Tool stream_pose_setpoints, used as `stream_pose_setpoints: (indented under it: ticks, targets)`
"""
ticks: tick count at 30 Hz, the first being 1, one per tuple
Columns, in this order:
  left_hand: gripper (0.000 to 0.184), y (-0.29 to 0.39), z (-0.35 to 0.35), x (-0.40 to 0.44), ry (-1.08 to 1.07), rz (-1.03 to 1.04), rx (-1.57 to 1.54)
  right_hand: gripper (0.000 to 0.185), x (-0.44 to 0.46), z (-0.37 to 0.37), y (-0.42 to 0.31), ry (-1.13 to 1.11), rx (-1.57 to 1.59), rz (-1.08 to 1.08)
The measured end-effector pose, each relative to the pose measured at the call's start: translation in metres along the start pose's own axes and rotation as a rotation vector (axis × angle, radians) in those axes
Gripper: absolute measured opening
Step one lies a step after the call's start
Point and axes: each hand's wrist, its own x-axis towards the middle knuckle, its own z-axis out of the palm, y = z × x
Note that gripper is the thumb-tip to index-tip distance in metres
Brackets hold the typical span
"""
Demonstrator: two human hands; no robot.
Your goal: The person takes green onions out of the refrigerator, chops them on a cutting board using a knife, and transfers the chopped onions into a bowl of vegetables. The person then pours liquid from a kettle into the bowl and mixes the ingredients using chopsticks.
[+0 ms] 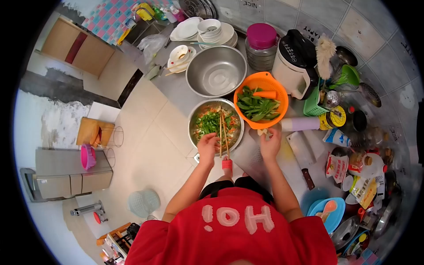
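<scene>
A steel bowl [192,138] holds chopped green leaves, orange shreds and pale bits, with a pair of wooden chopsticks [224,128] standing in it and leaning over the near rim. My left hand [207,148] is at the bowl's near left edge, fingers curled beside the chopsticks; what they grip, if anything, I cannot make out. Between the fingers of my right hand [270,143] is a small pale piece [263,131], its kind unclear. Just beyond that hand sits an orange colander [248,119] with leafy greens [258,106] and a carrot [265,94].
A large steel basin [194,79] stands behind the bowl. Right of my right hand lie a cleaver [301,148] and a grater-like metal surface [249,154]. Stacked dishes [210,33], a pink-lidded jar [261,51], a white appliance [291,66] and several packets line the counter.
</scene>
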Motion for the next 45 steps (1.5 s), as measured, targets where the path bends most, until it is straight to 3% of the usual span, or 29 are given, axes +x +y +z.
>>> stream_pose_setpoints:
  ticks: [2,5,6,9,10,14,22,25,26,28,30,36,42,45]
  targets:
    - [0.032,-0.011,-0.005,0.001,0.113,0.033,0.038,0.033,0.007,0.001,0.013,0.015,0.241,0.153]
    - [0.037,-0.054,-0.067,0.028,0.556,0.318,0.434,0.028,0.012,0.020,-0.008,-0.035,0.773,0.473]
    - [0.042,-0.070,-0.070,0.034,0.611,0.224,0.498,0.027,0.024,0.011,-0.012,-0.044,0.770,0.486]
    - [0.044,-0.046,-0.063,0.018,0.326,-0.177,0.133,0.025,0.042,0.003,-0.025,-0.057,0.763,0.543]
    - [0.043,-0.044,-0.065,0.018,0.244,-0.218,0.052,0.025,0.045,0.008,-0.020,-0.044,0.755,0.568]
    - [0.040,-0.039,-0.070,0.016,0.156,-0.221,-0.007,0.020,0.047,0.013,-0.023,0.025,0.814,0.607]
    - [0.030,-0.031,-0.071,0.015,0.025,-0.189,-0.118,0.018,0.039,-0.017,-0.028,0.227,0.800,0.407]
    - [0.031,-0.029,-0.080,0.011,-0.126,-0.224,-0.153,0.017,0.024,-0.044,-0.047,0.288,0.744,0.336]
    - [0.040,-0.025,-0.092,0.003,-0.175,-0.259,-0.138,0.017,0.011,-0.054,-0.051,0.284,0.724,0.311]
    - [0.047,-0.031,-0.110,0.003,-0.110,-0.237,-0.103,0.016,-0.007,-0.064,-0.075,0.272,0.709,0.245]
    - [0.057,-0.032,-0.148,-0.001,-0.110,-0.230,-0.083,0.014,-0.036,-0.076,-0.109,0.247,0.698,0.208]
    - [0.042,-0.038,-0.312,-0.018,-0.071,-0.210,-0.245,0.009,-0.128,-0.046,-0.214,-0.041,0.820,0.232]
    - [0.027,-0.012,-0.461,-0.041,0.182,-0.083,-0.362,0.009,-0.210,0.069,-0.300,-0.419,0.907,0.265]
    - [0.023,-0.007,-0.517,-0.050,0.194,-0.023,-0.484,0.009,-0.247,0.126,-0.344,-0.590,0.843,0.259]
